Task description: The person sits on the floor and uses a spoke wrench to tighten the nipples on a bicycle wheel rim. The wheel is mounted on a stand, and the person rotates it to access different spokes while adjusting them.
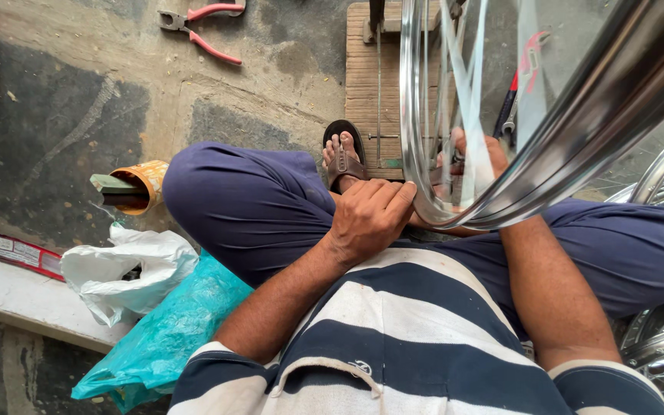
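At frame centre, a chrome rim is steadied: the left hand is clamped on its edge. The right hand, behind the spokes, is obscured; its grip cannot be told. Pliers lie upper left.

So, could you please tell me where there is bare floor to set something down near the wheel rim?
Bare concrete floor lies between the red-handled pliers, the orange cup and the left knee. It is crowded beside the left arm, with the white bag and teal bag, and around the wheel rim on the wooden board.
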